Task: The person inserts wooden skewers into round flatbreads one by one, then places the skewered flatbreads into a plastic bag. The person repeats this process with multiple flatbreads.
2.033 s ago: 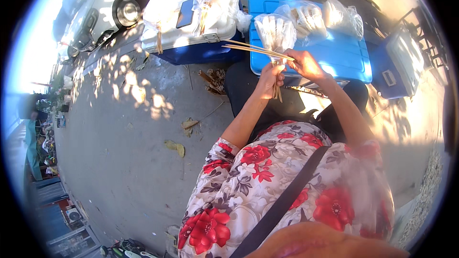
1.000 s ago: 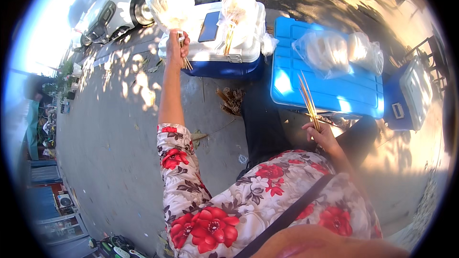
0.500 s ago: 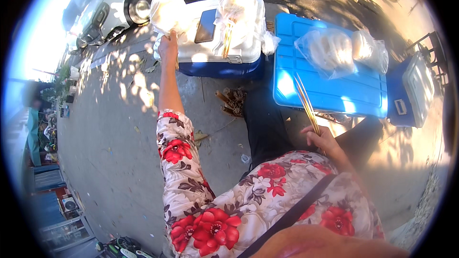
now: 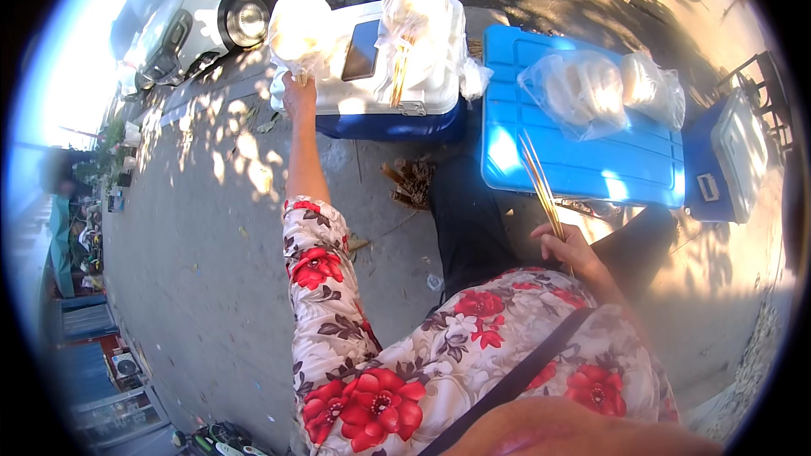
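Taking the middle of our view as the clock's centre, we see the bagged bundle (image 4: 300,29) at eleven o'clock, its swollen end up, at the near-left edge of the cooler's white lid (image 4: 363,102). Our left hand (image 4: 300,95) appears folded round its gathered neck, though the fingertips are hidden. We judge the bundle light for its bulk, with a soft, slippery skin of plastic over pale contents that would probably crush or crack if squeezed. The neck, where plastic and sticks come together, seems the firm place to hold; being top-heavy, it may tip if gripped loosely.

Between three and four o'clock, our right hand (image 4: 571,247) pinches a few thin sticks (image 4: 542,186) near their lower ends, the tips fanning toward eleven. They look stiff, nearly weightless and easily snapped, so a light pinch should do.

A second bagged bundle (image 4: 414,8) sits at twelve, beside a dark phone (image 4: 361,49); two clear bags (image 4: 583,93) rest on the blue lid (image 4: 536,167) at two.
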Tool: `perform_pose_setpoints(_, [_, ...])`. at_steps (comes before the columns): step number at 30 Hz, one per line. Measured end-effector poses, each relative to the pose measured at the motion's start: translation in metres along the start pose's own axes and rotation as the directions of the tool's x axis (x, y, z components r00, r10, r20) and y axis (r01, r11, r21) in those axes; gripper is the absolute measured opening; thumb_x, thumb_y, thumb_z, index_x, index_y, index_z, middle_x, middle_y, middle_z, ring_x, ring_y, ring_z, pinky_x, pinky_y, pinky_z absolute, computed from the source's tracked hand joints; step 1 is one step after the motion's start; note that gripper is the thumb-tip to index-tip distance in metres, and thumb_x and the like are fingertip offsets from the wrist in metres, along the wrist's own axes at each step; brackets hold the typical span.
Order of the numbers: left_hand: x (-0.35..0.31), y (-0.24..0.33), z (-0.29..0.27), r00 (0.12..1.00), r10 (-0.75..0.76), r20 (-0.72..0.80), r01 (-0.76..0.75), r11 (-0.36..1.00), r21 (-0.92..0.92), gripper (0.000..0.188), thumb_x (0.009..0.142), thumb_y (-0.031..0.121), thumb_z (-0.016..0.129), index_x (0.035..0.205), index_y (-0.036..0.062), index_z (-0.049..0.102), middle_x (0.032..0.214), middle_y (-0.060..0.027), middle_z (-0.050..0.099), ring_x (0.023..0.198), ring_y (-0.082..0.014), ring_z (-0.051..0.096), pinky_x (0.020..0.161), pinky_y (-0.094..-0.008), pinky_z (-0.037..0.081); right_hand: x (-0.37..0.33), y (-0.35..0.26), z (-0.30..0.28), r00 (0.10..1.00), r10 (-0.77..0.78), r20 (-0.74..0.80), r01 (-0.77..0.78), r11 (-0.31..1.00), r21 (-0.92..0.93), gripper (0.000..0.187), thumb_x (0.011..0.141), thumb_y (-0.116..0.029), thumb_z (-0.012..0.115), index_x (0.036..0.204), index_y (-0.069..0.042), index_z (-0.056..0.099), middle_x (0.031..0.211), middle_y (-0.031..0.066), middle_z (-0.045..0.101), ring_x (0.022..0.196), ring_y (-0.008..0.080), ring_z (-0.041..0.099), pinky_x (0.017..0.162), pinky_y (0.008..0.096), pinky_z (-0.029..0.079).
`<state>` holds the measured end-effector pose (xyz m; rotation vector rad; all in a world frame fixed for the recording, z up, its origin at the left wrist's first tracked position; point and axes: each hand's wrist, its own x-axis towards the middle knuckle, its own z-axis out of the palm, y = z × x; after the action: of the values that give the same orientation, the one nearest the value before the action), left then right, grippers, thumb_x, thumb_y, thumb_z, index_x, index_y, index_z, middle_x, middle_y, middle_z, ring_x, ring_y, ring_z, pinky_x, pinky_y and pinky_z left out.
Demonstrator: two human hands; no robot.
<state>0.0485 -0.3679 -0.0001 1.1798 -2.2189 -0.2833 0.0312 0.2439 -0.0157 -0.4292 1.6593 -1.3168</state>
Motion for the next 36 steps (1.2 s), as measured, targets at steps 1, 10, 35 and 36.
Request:
perform_pose_setpoints(1, [-0.002, 0.007, 0.001, 0.995, 0.081, -0.053, -0.079, 0.997, 0.025, 0.054, 0.074, 0.04, 0.066, 0.106, -0.0024, 0.056, 0.089, -0.0183, 0.065, 0.07, -0.0242, 0.065, 0.062, -0.0369, 0.05, -0.001, 0.0, 0.0, 1.0, 0.011, -0.005, -0.011, 1.0, 0.002, 0.029, 0.087, -0.026, 0.055, 0.104, -0.004, 0.062, 0.066, 0.0005, 0.058, 0.052, 0.0035, 0.043, 0.046, 0.0192, 0.031])
perform_pose_setpoints(10, [0.008, 0.039, 0.009, 0.984, 0.003, 0.18, 0.018, 0.993, -0.113, 0.043, 0.08, 0.038, 0.063, 0.103, 0.0008, 0.062, 0.095, -0.0227, 0.065, 0.092, -0.0399, 0.06, 0.082, -0.0443, 0.045, -0.003, -0.01, 0.003, 0.999, 0.034, 0.029, -0.035, 0.999, 0.022, 0.029, 0.087, -0.026, 0.055, 0.104, -0.003, 0.062, 0.066, 0.0007, 0.058, 0.053, 0.004, 0.044, 0.046, 0.02, 0.032])
perform_pose_setpoints(35, [0.019, -0.004, -0.002, 0.883, -0.314, 0.347, 0.233, 0.938, 0.256, 0.088, 0.075, 0.072, 0.045, 0.122, -0.0024, 0.045, 0.092, -0.0155, 0.067, 0.095, -0.0296, 0.063, 0.089, -0.0444, 0.042, -0.009, -0.007, -0.003, 0.998, 0.062, -0.028, -0.064, 0.997, -0.051, 0.033, 0.088, -0.03, 0.053, 0.107, -0.004, 0.061, 0.067, -0.0005, 0.057, 0.057, 0.0044, 0.045, 0.05, 0.0201, 0.034])
perform_pose_setpoints(36, [0.018, -0.002, -0.01, 0.923, -0.229, 0.31, 0.118, 0.934, 0.338, 0.088, 0.075, 0.072, 0.047, 0.123, -0.0019, 0.045, 0.108, -0.0204, 0.062, 0.108, -0.0347, 0.057, 0.09, -0.0454, 0.042, -0.008, -0.001, -0.008, 0.999, -0.004, -0.044, 0.002, 0.999, -0.052, 0.035, 0.089, -0.033, 0.053, 0.108, -0.005, 0.061, 0.068, -0.0004, 0.056, 0.056, 0.004, 0.043, 0.05, 0.0193, 0.033])
